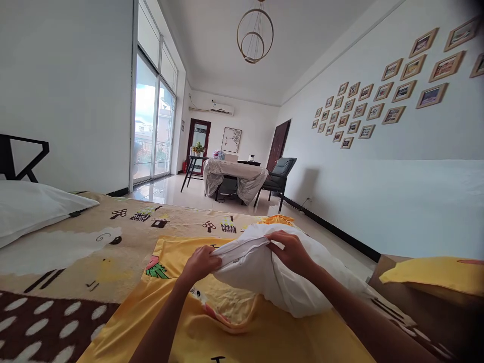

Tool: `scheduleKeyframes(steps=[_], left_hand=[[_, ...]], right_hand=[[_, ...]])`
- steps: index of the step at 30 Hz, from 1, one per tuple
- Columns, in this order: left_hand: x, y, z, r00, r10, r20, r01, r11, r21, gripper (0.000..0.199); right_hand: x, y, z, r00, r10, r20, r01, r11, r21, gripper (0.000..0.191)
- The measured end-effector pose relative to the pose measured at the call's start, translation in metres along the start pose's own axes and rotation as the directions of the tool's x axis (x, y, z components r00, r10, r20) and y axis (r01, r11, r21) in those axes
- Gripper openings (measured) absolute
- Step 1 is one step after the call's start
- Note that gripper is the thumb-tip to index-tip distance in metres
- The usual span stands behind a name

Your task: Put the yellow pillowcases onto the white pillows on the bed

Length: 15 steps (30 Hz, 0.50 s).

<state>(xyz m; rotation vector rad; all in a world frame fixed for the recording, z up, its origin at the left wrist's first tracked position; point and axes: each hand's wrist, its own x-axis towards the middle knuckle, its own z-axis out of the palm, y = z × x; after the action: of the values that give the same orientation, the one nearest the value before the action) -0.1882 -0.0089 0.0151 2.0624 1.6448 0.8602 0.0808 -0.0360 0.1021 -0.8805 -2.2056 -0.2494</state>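
Note:
Both my hands hold a white pillow [302, 292] by its upper edge, which is drawn out between them. My left hand [201, 263] pinches the edge at its left corner. The fingers of my right hand [288, 248] close on the same edge further right. Under the pillow a yellow pillowcase [280, 338] with printed cartoon figures is spread on a patterned blanket [139, 262]. A curved fold in the yellow cloth shows just below the pillow.
At the left lies another white pillow [34, 204]; a yellow pillow [434, 275] is at the right. Beyond the bed stand a covered table [242, 171], a black chair [282, 174] and a small side table with a plant [198, 148]. Framed pictures hang on the right wall.

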Motion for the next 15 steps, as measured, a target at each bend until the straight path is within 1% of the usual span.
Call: scheduleKeyframes(steps=[3,5,8,11,15], left_hand=[[-0.003,-0.001,-0.004,0.997,0.059,0.046,-0.057,0.997,-0.060,0.003],[-0.004,-0.004,-0.008,0.995,0.066,0.071,-0.058,0.992,-0.109,0.008],[-0.004,-0.008,-0.013,0.992,0.037,0.118,-0.012,0.978,-0.207,0.011],[-0.005,-0.009,-0.016,0.984,0.005,0.177,0.053,0.944,-0.325,0.011],[-0.007,-0.002,-0.015,0.973,0.038,0.227,0.067,0.895,-0.441,0.018]], right_hand=[[0.002,-0.002,-0.001,0.999,0.002,-0.047,-0.003,1.000,-0.021,0.019],[0.002,-0.001,-0.003,0.999,0.020,-0.041,-0.021,0.999,-0.035,0.019],[0.001,0.004,-0.006,0.999,0.048,-0.010,-0.049,0.998,-0.048,0.019],[0.001,0.011,-0.006,0.997,0.083,0.005,-0.082,0.996,-0.047,0.019],[0.004,0.021,-0.005,0.993,0.115,-0.003,-0.115,0.993,-0.036,0.020]])
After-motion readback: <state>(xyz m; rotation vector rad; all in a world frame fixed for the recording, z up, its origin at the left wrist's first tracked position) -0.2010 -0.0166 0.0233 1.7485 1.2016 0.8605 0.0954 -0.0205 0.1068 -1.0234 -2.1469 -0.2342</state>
